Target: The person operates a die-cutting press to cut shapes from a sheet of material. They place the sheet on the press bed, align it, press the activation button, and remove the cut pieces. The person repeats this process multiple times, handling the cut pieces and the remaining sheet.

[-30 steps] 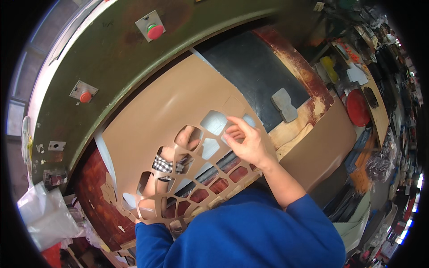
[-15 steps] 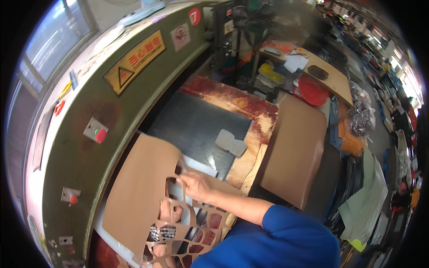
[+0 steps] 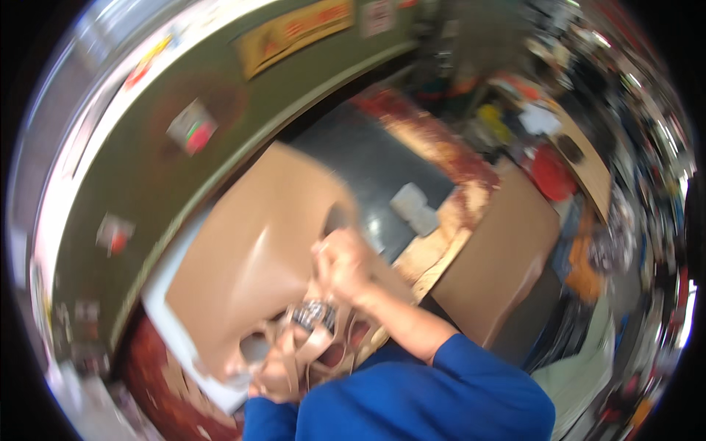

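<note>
A large brown sheet of leather-like material (image 3: 250,257) bulges over the work surface, and its near right part is a web of cut-out holes (image 3: 316,345). My right hand (image 3: 344,266) is closed on the web beside one of the holes. Through the gaps I see my left forearm (image 3: 283,364) and a black-and-white checked band (image 3: 315,314) at its wrist. My left hand lies beyond that band, mostly hidden by the sheet and my right hand, and blurred. A grey two-lobed piece (image 3: 414,209) rests on the black board (image 3: 353,154).
A green machine beam (image 3: 176,169) with push buttons (image 3: 197,138) runs along the left. Another brown sheet (image 3: 500,250) lies to the right. Farther off are a red basin (image 3: 551,173) and a wooden table (image 3: 585,165). A pale sheet (image 3: 162,294) shows under the brown one.
The web has bunched together and the brown sheet has buckled upward. My left wrist has moved up toward my right hand, which keeps its grip. The whole view has turned and shifted.
</note>
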